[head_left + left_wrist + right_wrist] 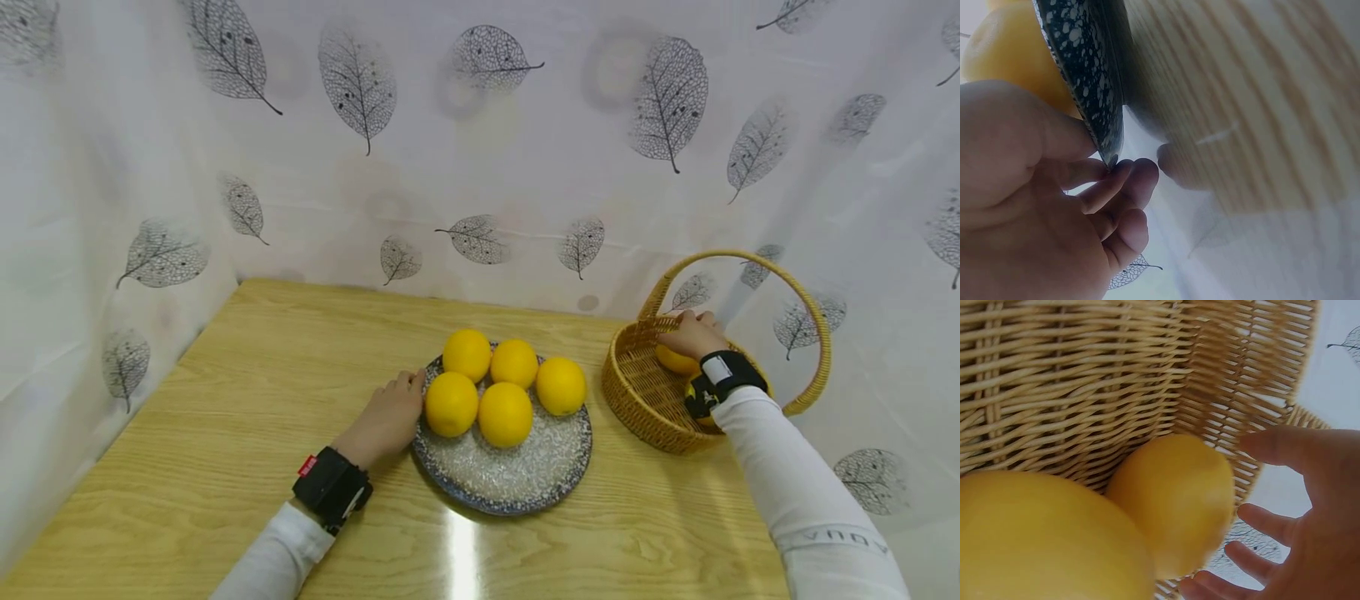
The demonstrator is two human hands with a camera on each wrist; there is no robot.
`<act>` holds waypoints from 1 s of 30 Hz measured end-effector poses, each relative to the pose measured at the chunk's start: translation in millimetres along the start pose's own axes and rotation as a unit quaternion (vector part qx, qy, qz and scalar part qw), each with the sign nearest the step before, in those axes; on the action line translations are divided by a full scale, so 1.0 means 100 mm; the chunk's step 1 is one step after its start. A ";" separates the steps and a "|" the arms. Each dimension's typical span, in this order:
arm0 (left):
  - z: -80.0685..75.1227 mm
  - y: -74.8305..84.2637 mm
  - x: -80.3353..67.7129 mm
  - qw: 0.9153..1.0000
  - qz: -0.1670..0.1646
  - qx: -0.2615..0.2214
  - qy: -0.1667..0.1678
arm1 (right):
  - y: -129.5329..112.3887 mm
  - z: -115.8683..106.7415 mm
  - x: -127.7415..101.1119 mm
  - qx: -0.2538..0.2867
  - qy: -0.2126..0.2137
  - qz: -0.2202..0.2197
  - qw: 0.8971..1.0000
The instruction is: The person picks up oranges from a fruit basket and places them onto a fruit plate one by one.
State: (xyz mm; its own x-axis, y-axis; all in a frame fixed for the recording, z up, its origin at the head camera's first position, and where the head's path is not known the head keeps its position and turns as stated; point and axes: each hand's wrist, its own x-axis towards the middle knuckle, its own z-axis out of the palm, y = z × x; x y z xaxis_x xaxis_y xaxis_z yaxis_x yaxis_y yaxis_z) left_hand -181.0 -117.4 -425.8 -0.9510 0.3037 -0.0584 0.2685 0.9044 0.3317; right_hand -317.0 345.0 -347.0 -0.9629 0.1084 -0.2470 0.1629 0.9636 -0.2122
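In the head view, a wooden surface is seen against a leaf-printed curtain, and a speckled plate carrying five oranges is set near its middle. The left hand is laid at the plate's left edge, fingers against the rim. To the right of the plate, a wicker basket with a hoop handle is placed, and the right hand is lowered into it over an orange; another fruit is partly hidden under the wrist. In the left wrist view, the plate's rim is shown pinched between the thumb and curled fingers of the left hand, with an orange above it. In the right wrist view, two oranges are seen lying inside the basket wall, and the right hand is held open just beside the farther one, fingers spread, not clasping it.
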 end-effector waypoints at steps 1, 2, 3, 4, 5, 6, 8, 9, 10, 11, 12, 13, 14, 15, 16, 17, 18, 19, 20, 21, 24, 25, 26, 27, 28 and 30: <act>0.00 0.00 0.00 1.000 -0.001 0.000 0.000 | 0.01 0.00 0.00 0.003 -0.002 0.004 1.000; 0.00 0.00 0.01 1.000 -0.002 -0.001 -0.001 | 0.02 0.01 0.01 0.005 -0.006 0.007 1.000; 0.01 -0.01 0.01 1.000 -0.003 -0.001 -0.003 | 0.03 0.01 0.01 0.008 -0.008 0.011 1.000; 0.01 -0.01 0.02 1.000 -0.003 -0.003 -0.003 | 0.04 0.02 0.02 0.008 -0.012 0.014 1.000; 0.01 -0.01 0.02 1.000 -0.002 -0.004 -0.002 | 0.04 0.03 0.02 0.012 -0.017 0.020 1.000; 0.02 -0.02 0.03 1.000 -0.003 -0.005 -0.003 | 0.05 0.04 0.03 0.016 -0.024 0.024 0.999; 0.03 -0.02 0.04 1.000 -0.003 -0.004 -0.005 | 0.07 0.06 0.05 0.015 -0.035 0.025 0.999; 0.03 -0.03 0.04 1.000 -0.003 -0.005 -0.005 | 0.08 0.07 0.05 0.015 -0.040 0.025 0.999; 0.03 -0.03 0.04 1.000 -0.003 -0.005 -0.004 | 0.09 0.08 0.06 0.014 -0.044 0.023 0.999; 0.04 -0.03 0.04 1.000 -0.003 -0.004 -0.005 | 0.10 0.09 0.07 0.014 -0.047 0.022 0.999; 0.05 -0.03 0.05 1.000 -0.004 -0.003 -0.005 | 0.10 0.10 0.07 0.009 -0.049 0.016 0.999; 0.05 -0.03 0.05 1.000 -0.003 -0.002 -0.005 | 0.11 0.10 0.07 0.004 -0.047 0.009 0.999; 0.05 -0.04 0.05 1.000 -0.003 -0.001 -0.004 | 0.11 0.10 0.07 0.002 -0.046 0.006 0.999; 0.05 -0.04 0.05 1.000 -0.004 -0.002 -0.004 | 0.11 0.10 0.08 0.002 -0.043 0.003 0.999; 0.04 -0.04 0.05 1.000 -0.003 -0.001 -0.003 | 0.11 0.10 0.07 0.001 -0.040 0.000 0.999; 0.04 -0.04 0.05 1.000 -0.004 -0.001 -0.002 | 0.11 0.10 0.07 0.000 -0.037 -0.002 0.999; 0.04 -0.04 0.05 1.000 -0.004 -0.001 -0.002 | 0.11 0.10 0.07 -0.002 -0.036 -0.003 0.999; 0.04 -0.04 0.04 1.000 -0.004 -0.002 -0.002 | 0.10 0.10 0.07 -0.001 -0.034 -0.003 0.999; 0.04 -0.04 0.04 1.000 -0.003 -0.001 -0.002 | 0.10 0.10 0.07 0.001 -0.033 -0.002 0.999; 0.04 -0.04 0.04 1.000 -0.003 -0.002 -0.002 | 0.10 0.11 0.07 0.003 -0.033 -0.002 0.999; 0.05 -0.04 0.04 1.000 -0.001 -0.001 -0.002 | 0.11 0.13 0.08 0.008 -0.033 -0.006 0.999; 0.06 -0.04 0.04 1.000 0.000 -0.001 -0.002 | 0.10 0.14 0.09 0.008 -0.032 -0.011 0.999; 0.06 -0.04 0.04 1.000 0.001 0.000 -0.001 | 0.09 0.14 0.08 0.008 -0.032 -0.019 0.999; 0.07 -0.05 0.04 1.000 0.001 0.000 0.001 | 0.08 0.13 0.08 0.006 -0.031 -0.026 0.999; 0.07 -0.05 0.04 1.000 0.003 0.001 0.003 | 0.06 0.13 0.07 0.005 -0.030 -0.034 0.999; 0.07 -0.05 0.04 1.000 0.003 0.002 0.005 | 0.02 0.12 0.05 0.003 -0.025 -0.051 0.998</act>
State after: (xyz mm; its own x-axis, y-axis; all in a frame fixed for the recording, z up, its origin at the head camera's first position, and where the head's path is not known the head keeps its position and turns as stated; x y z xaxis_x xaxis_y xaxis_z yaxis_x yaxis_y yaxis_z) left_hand -184.9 -118.8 -434.7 -0.9508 0.3063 -0.0472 0.2750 0.9039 0.3276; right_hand -319.4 344.8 -360.0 -0.9628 -0.0019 -0.2704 0.0663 0.9677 -0.2432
